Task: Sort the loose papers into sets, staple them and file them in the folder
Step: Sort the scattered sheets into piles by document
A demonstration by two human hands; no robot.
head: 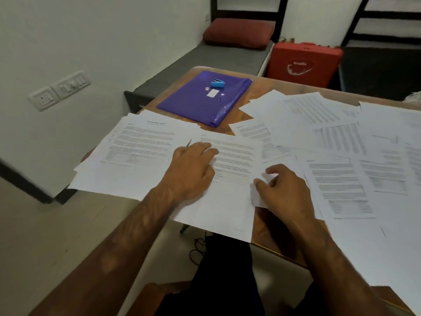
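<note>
**Two hands on printed pages at a paper-strewn bench**

Seen from above by the person seated at a wooden bench (pixel 268 226). The left hand (pixel 193 169) lies flat, fingers straight and relaxed, pressing on a printed sheet (pixel 227 201) that overhangs the near edge of the bench. A thin dark item pokes out by its fingertips; what it is cannot be told. The right hand (pixel 284 190) is just beside it, thumb and fingers curled round the right edge of that same sheet.

To the left lies a stack of printed pages (pixel 141 144), partly overhanging the bench. Loose papers (pixel 341 133) spread in overlapping layers across the right side.

At the far end rests a purple folder (pixel 193 106), closed and flat, with a blue stapler (pixel 218 83) on top of it, well apart from both hands.

Beyond the bench stand a red case (pixel 305 62) and a bed with a dark red pillow (pixel 237 33).
</note>
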